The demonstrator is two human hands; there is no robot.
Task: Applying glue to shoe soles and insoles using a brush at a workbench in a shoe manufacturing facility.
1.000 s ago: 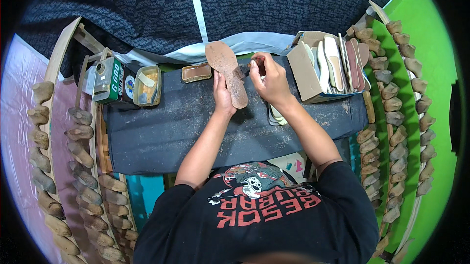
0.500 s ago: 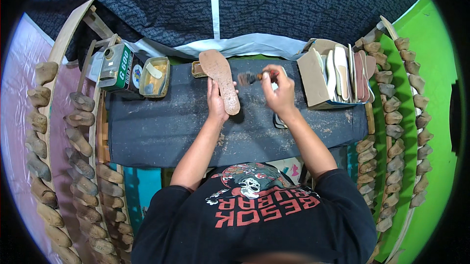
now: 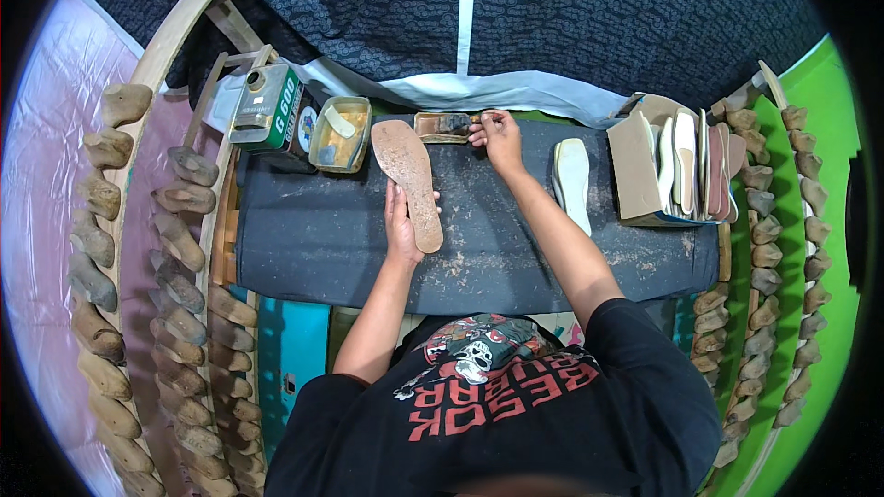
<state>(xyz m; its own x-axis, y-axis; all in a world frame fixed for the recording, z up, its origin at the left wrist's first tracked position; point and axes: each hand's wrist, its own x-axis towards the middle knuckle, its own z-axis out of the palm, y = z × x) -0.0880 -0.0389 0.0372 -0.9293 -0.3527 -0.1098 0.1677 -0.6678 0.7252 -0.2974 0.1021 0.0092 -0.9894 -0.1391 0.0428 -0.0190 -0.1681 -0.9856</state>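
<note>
My left hand (image 3: 403,232) holds a brown, speckled shoe insole (image 3: 405,170) upright, its wide end away from me and its narrow heel end by my palm. My fingers wrap round the insole's edges. At the far side of the table, my right hand (image 3: 497,140) pinches the handle end of a dark-bristled brush (image 3: 453,124). The brush's bristles lie in a small shallow tray (image 3: 429,137). A pale insole (image 3: 572,186) lies on the table, right of my right forearm.
A cardboard box (image 3: 635,175) of upright insoles stands at the right. At the left are a green and silver metal can (image 3: 269,110) and a yellowish plastic tub (image 3: 339,167). Racks of wooden shoe lasts (image 3: 110,147) flank the dark table (image 3: 304,248), which has scattered crumbs.
My right hand has moved away from the insole to the small tray, taking the brush there. The left hand still holds the insole. The whole view has shifted, revealing the pale insole fully.
</note>
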